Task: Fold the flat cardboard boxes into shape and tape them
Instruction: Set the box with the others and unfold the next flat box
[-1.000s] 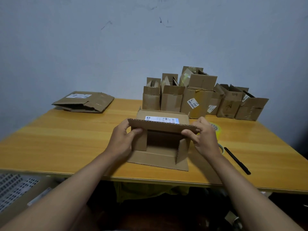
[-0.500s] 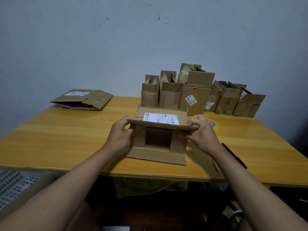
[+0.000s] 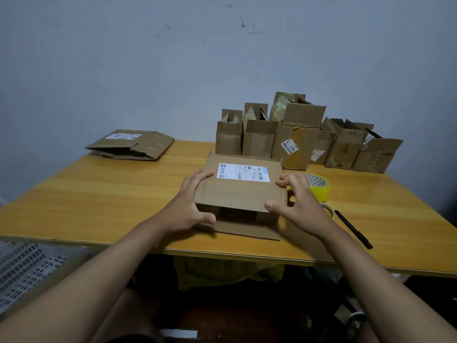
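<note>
Currently gripping half-folded box [image 3: 241,191] mid-surface [image 3: 103,194], left hand [image 3: 189,209] and right hand [image 3: 298,206] fingers curled round its sides (near flaps open). Tape roll [image 3: 319,188] just right, folded boxes [image 3: 296,139] behind.

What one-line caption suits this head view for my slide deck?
Both hands, left hand and right hand, grip a brown labelled cardboard box on the yellow wooden table.

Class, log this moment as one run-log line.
step: folding box | left hand: holds box left edge | right hand: holds right edge | front flaps: open | tape roll: untouched on table
</note>
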